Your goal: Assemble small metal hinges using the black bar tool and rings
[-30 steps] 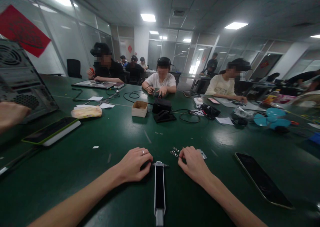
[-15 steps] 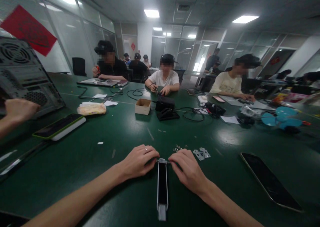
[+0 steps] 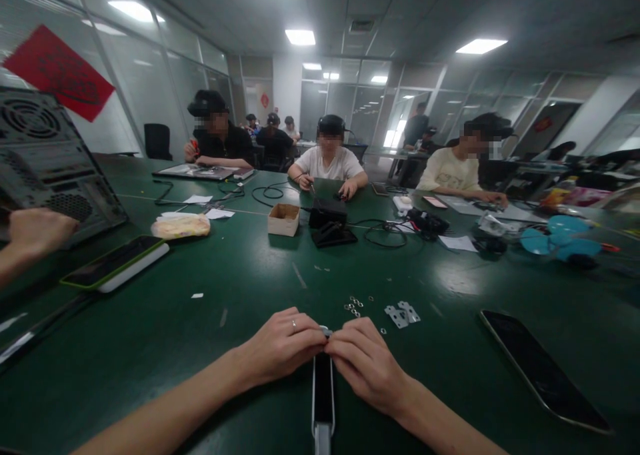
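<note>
i am resting both of my hands on the green table (image 3: 210,348), fingertips meeting over the far end of a long black bar with metal ends (image 3: 323,391) that is lying flat and pointing from 6 o'clock toward 12 o'clock in front of me. my left hand (image 3: 283,348) is coming in from 8 o'clock, fingers curled down onto the bar's tip, a ring showing on one finger. my right hand (image 3: 367,365) is coming in from 4 o'clock, fingers bent and pressed against the same tip, touching my left fingertips. i cannot tell whether either hand is actually pinching some small part there, since the fingers are covering the spot.

just past my hands, at about 12 o'clock, a scatter of small metal rings (image 3: 353,305) is lying on the table, and beside it at 1 o'clock two small metal brackets (image 3: 403,314) are lying together. a dark phone (image 3: 543,368) is lying face up at 3 o'clock, well apart from my right hand. at 10 o'clock a tablet in a green and white case (image 3: 117,263) is sitting near another person's hand (image 3: 37,231). farther off at 12 o'clock a small cardboard box (image 3: 283,219) is standing beside a black device (image 3: 329,223).
</note>
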A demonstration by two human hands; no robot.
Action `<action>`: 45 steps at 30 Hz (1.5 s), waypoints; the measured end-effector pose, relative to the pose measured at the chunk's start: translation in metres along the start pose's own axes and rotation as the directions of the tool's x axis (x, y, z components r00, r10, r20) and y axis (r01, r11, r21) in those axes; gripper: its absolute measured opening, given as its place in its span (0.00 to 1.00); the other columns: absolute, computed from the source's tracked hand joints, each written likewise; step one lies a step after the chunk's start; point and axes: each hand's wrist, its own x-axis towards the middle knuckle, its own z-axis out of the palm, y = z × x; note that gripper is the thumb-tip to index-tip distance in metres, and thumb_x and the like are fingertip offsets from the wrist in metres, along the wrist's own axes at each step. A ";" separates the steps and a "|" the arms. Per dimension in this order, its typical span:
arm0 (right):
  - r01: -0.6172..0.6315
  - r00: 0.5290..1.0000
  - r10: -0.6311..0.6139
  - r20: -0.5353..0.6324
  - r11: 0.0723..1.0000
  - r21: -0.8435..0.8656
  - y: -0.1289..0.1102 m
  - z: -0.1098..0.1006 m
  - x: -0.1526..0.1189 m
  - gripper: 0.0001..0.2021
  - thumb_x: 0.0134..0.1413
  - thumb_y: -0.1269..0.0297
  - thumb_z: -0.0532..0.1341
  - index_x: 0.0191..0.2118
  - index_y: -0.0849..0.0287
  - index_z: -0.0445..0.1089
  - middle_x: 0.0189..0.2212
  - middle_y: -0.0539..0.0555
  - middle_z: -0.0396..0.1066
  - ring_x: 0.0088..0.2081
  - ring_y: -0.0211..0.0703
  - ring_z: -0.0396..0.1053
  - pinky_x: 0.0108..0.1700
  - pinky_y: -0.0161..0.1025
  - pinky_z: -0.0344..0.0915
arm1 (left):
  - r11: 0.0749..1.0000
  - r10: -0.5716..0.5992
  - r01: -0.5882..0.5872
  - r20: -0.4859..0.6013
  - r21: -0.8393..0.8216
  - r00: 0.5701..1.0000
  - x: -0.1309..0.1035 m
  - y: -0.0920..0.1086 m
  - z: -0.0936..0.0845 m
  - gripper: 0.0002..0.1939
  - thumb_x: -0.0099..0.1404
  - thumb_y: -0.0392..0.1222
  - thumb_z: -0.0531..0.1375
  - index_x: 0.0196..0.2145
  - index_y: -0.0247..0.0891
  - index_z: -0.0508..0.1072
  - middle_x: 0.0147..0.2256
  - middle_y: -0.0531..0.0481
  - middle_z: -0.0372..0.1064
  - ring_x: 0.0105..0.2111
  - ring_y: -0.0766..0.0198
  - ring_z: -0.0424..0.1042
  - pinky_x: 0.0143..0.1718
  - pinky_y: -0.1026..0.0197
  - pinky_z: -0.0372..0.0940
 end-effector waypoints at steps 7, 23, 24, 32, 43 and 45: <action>-0.002 1.000 0.002 -0.030 1.000 0.007 0.001 0.002 -0.001 0.08 0.58 0.77 0.54 0.40 0.61 0.68 0.32 0.54 0.73 0.33 0.40 0.65 0.36 0.40 0.63 | 1.000 0.003 -0.003 -0.010 0.003 1.000 0.001 0.001 0.000 0.09 0.71 0.37 0.50 0.38 0.35 0.69 0.32 0.47 0.73 0.28 0.66 0.69 0.31 0.64 0.62; 0.020 0.999 -0.017 -0.028 0.994 0.110 0.004 0.004 -0.004 0.08 0.56 0.78 0.56 0.40 0.60 0.64 0.31 0.55 0.72 0.32 0.40 0.65 0.34 0.40 0.64 | 0.998 0.057 -0.056 -0.080 0.014 0.995 0.002 0.003 0.000 0.05 0.69 0.35 0.53 0.37 0.34 0.68 0.30 0.48 0.72 0.27 0.67 0.70 0.30 0.64 0.61; 0.014 1.000 -0.011 -0.027 0.993 0.114 0.004 0.004 -0.004 0.08 0.56 0.78 0.56 0.40 0.60 0.64 0.31 0.54 0.72 0.31 0.40 0.65 0.34 0.39 0.64 | 0.998 0.057 -0.056 -0.080 0.012 0.995 0.002 0.002 0.001 0.05 0.70 0.35 0.53 0.37 0.34 0.68 0.30 0.48 0.72 0.27 0.67 0.70 0.29 0.64 0.61; -0.022 1.000 0.025 -0.018 0.990 0.140 0.006 0.004 -0.004 0.08 0.57 0.77 0.56 0.40 0.58 0.65 0.30 0.53 0.73 0.31 0.40 0.66 0.34 0.39 0.64 | 0.999 0.047 -0.044 -0.094 0.030 0.994 0.003 0.003 0.002 0.07 0.70 0.36 0.52 0.36 0.34 0.69 0.29 0.49 0.72 0.25 0.67 0.69 0.28 0.64 0.59; -0.026 0.999 0.030 -0.020 0.987 0.156 0.007 0.007 -0.006 0.09 0.57 0.78 0.56 0.41 0.59 0.65 0.32 0.54 0.73 0.33 0.40 0.66 0.36 0.39 0.66 | 0.993 0.022 -0.016 -0.047 0.113 0.999 0.001 0.004 0.002 0.14 0.72 0.38 0.49 0.31 0.35 0.69 0.24 0.51 0.70 0.22 0.68 0.66 0.26 0.62 0.54; -0.030 0.999 0.034 -0.025 0.988 0.151 0.007 0.007 -0.005 0.09 0.57 0.77 0.56 0.41 0.58 0.66 0.32 0.53 0.73 0.32 0.40 0.66 0.36 0.39 0.66 | 0.992 0.009 -0.005 -0.024 0.128 1.000 0.001 0.005 0.001 0.14 0.72 0.37 0.49 0.30 0.35 0.70 0.24 0.51 0.70 0.23 0.68 0.66 0.26 0.62 0.54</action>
